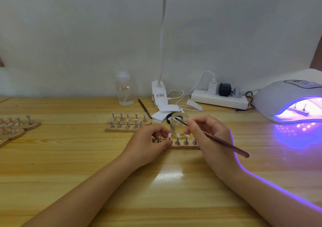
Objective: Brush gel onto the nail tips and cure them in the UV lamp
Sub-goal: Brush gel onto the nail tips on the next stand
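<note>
A wooden strip (183, 146) with several nail tips (177, 136) on metal stands lies at the table's centre. My left hand (148, 144) holds its left end, fingers curled round the leftmost stands. My right hand (209, 132) pinches a thin brush (224, 142); the brush tip dips into a small clear glass jar (179, 122) just behind the strip. The UV lamp (289, 103) at the right glows purple, with another strip of tips (299, 109) inside it.
Two more strips of tips (129, 122) lie behind my left hand, and others (14, 127) at the far left. A clear bottle (124, 89), a desk lamp clamp (159, 94), a spare brush (144, 108), a black lid (169, 117) and a power strip (219, 99) stand along the back.
</note>
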Demonstrator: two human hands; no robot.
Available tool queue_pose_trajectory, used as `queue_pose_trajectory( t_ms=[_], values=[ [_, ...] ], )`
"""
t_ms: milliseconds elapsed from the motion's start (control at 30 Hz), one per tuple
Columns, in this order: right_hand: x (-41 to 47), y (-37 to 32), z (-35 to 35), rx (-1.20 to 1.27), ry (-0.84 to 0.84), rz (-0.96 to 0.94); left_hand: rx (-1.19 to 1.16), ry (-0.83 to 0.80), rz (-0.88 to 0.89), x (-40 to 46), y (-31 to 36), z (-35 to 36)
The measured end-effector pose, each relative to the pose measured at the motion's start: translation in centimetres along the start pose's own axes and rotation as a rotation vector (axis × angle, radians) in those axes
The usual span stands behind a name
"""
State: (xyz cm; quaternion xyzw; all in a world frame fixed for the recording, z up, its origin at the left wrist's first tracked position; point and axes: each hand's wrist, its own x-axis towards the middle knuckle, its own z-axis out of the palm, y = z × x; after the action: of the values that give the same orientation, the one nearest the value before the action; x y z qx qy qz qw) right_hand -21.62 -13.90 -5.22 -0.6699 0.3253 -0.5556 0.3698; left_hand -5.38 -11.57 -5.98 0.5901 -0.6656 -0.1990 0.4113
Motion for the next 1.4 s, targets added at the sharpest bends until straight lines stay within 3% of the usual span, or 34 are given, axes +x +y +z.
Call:
queue_pose_trajectory(
  t_ms=[567,833,1033,1400],
  values=[
    [-0.1,-0.1,-0.1,0.053,0.049,0.022,0.007,0.077,0.146,-0.7,0.0,0.4],
    [0.5,-0.4,-0.5,0.099,0.135,0.021,-0.129,0.273,0.122,-1.0,0.8,0.0],
    [3.0,-0.9,-1.9,0.065,0.221,0.070,-0.166,0.299,0.117,-1.1,1.2,-0.1],
    [9.0,-1.1,-0.6,-0.646,-0.238,0.129,-0.213,0.319,0.123,-1.1,1.0,-0.2]
  ],
)
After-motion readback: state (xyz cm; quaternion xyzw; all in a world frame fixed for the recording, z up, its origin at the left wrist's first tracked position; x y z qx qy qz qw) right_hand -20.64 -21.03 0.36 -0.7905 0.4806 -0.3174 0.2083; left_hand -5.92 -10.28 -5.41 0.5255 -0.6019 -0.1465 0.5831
